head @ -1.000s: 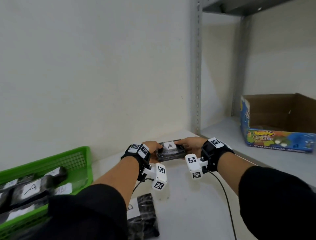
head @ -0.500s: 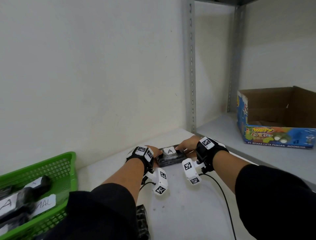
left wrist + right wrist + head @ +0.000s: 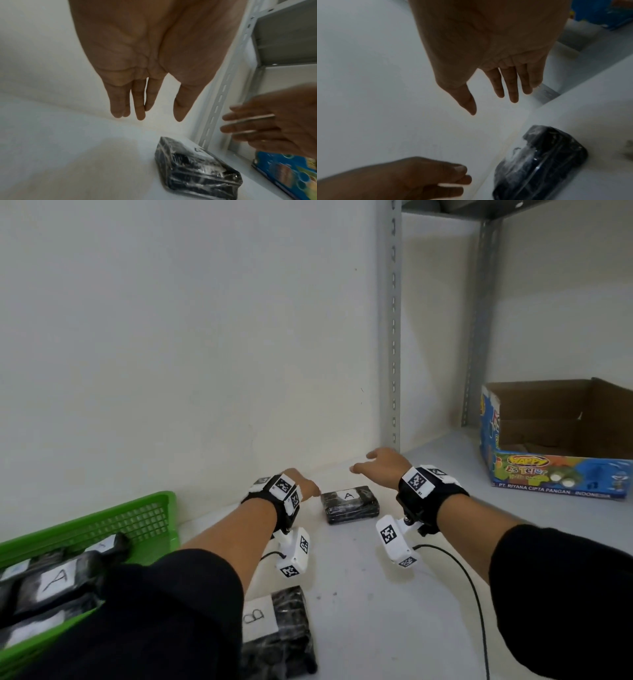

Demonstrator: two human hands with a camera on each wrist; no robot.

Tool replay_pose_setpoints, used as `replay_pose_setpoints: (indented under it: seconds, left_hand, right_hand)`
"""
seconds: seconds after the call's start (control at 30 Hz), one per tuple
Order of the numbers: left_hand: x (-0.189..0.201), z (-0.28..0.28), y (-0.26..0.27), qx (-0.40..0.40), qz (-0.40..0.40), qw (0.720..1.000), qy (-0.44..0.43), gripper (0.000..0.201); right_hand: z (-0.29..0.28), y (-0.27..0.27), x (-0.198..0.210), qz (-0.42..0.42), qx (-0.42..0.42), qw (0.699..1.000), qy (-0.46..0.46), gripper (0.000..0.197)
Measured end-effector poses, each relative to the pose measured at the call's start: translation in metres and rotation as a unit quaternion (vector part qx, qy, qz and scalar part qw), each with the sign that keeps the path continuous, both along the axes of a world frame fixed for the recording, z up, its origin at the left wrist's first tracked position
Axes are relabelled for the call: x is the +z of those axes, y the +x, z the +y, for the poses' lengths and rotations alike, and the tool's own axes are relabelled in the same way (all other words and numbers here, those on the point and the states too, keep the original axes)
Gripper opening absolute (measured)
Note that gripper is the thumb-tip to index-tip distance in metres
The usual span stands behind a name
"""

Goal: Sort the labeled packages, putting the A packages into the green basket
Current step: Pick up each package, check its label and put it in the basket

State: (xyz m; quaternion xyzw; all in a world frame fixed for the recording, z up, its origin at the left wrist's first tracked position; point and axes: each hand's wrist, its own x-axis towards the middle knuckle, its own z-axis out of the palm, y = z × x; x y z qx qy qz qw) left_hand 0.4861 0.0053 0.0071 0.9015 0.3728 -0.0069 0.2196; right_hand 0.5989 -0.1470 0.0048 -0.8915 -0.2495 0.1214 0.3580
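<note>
Both hands off the A package (image 3: 350, 504): left hand (image 3: 303, 486) just beside it, right hand (image 3: 385, 465) above, fingers straight, holding nothing.

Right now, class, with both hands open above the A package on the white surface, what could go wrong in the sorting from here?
1. Neither the left hand nor the right hand grips the A package; its shiny wrap may slip in a hasty grab.
2. The green basket already holds several packages, so another may perch on top.
3. The B package lies close by the left arm, which might knock it.
</note>
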Motion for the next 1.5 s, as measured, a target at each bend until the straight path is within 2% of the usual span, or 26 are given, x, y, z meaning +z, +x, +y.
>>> replay_pose_setpoints:
  seconds: [0.13, 0.27, 0.6, 0.73, 0.87, 1.0, 1.13, 1.23, 1.33, 1.4, 1.5]
  left_hand:
    - [0.022, 0.008, -0.032, -0.043, -0.012, 0.997, 0.059, 0.067]
    - [0.041, 0.014, -0.093, -0.06, -0.037, 0.994, 0.085, 0.083]
    - [0.068, 0.032, -0.299, -0.047, -0.011, 0.982, 0.184, 0.085]
    - [0.058, 0.035, -0.367, -0.017, -0.005, 0.982, 0.188, 0.085]
    - [0.032, 0.043, -0.418, 0.011, 0.014, 0.988, 0.15, 0.085]
    - [0.008, 0.034, -0.441, 0.024, 0.053, 0.988, 0.141, 0.093]
    - [-0.013, 0.023, -0.445, 0.055, 0.002, 0.988, 0.146, 0.105]
    - [-0.026, 0.017, -0.447, 0.079, 0.015, 0.989, 0.125, 0.09]
    - [-0.034, 0.01, -0.447, 0.086, 0.047, 0.992, 0.081, 0.063]
    - [-0.038, 0.01, -0.445, 0.085, 0.026, 0.995, 0.047, 0.043]
    - [-0.038, 0.019, -0.45, 0.098, -0.017, 0.995, -0.004, 0.036]
  right_hand:
    - [0.007, -0.044, 0.019, -0.055, 0.064, 0.996, -0.001, 0.085]
    - [0.018, -0.097, 0.033, -0.117, 0.133, 0.984, -0.01, 0.092]
    - [0.049, -0.239, 0.04, -0.173, 0.275, 0.945, -0.026, 0.102]
    - [0.06, -0.296, 0.033, -0.204, 0.343, 0.917, -0.019, 0.097]
    - [0.081, -0.337, 0.01, -0.205, 0.383, 0.9, -0.028, 0.112]
    - [0.09, -0.375, -0.007, -0.211, 0.447, 0.867, -0.07, 0.103]
    - [0.104, -0.396, -0.025, -0.196, 0.475, 0.853, -0.096, 0.091]
    - [0.113, -0.404, -0.035, -0.198, 0.479, 0.845, -0.133, 0.081]
    - [0.12, -0.407, -0.042, -0.211, 0.473, 0.845, -0.134, 0.063]
    - [0.124, -0.407, -0.044, -0.216, 0.468, 0.848, -0.119, 0.056]
    - [0.125, -0.405, -0.04, -0.195, 0.461, 0.86, -0.095, 0.05]
